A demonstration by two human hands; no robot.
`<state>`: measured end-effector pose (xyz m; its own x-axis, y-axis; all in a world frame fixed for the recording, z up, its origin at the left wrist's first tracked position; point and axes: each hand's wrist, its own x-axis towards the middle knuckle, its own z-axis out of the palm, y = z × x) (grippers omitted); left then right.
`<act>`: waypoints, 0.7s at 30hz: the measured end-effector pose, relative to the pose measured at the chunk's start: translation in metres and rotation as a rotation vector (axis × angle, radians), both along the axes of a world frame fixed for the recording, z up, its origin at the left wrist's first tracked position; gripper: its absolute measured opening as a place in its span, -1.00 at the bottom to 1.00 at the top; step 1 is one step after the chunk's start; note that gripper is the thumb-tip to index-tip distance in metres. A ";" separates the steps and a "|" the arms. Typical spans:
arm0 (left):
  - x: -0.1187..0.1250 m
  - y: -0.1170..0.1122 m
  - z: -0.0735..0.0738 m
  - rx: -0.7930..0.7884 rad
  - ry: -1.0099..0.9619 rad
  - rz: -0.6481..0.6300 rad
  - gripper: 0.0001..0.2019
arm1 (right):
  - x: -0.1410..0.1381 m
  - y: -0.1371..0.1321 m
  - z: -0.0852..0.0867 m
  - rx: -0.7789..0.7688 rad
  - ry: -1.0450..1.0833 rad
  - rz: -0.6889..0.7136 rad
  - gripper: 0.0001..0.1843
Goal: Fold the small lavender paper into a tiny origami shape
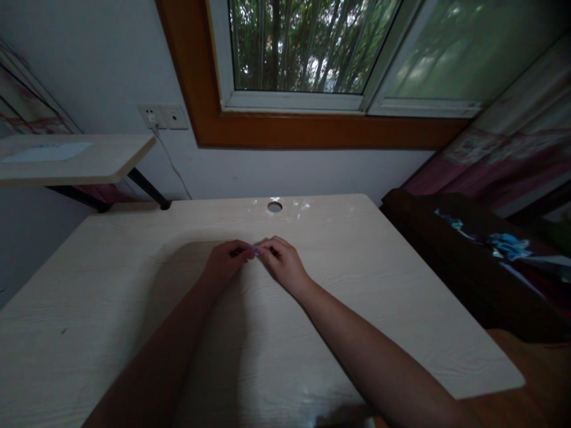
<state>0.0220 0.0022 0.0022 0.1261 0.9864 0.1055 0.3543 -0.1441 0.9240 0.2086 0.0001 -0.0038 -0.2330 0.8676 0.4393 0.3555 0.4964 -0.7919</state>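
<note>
Over the far half of the pale wooden desk (357,261), my two hands meet fingertip to fingertip. A small, thin, purplish object (256,249) spans the gap between them; it is too small and mostly covered by fingers to name its kind. My left hand (226,260) pinches its left end between thumb and fingers. On the other end, my right hand (282,258) has thumb and forefinger pressed together, the other fingers curled in.
Near the desk's back edge is a round cable hole (275,207). A raised shelf (80,163) on black legs stands at the back left, below a wall socket (163,116) with a white cord. A dark brown surface with blue cloth (508,245) lies to the right.
</note>
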 end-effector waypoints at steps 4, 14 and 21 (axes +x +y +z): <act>0.000 0.001 0.003 0.011 0.006 0.007 -0.79 | 0.001 0.000 0.001 -0.009 -0.004 0.005 -0.85; -0.001 0.002 -0.002 0.033 0.002 -0.028 -0.77 | 0.001 0.001 -0.001 -0.034 0.038 -0.018 -0.84; -0.001 0.003 -0.003 -0.008 -0.030 -0.032 -0.74 | 0.000 0.003 -0.006 -0.163 0.166 -0.075 -0.81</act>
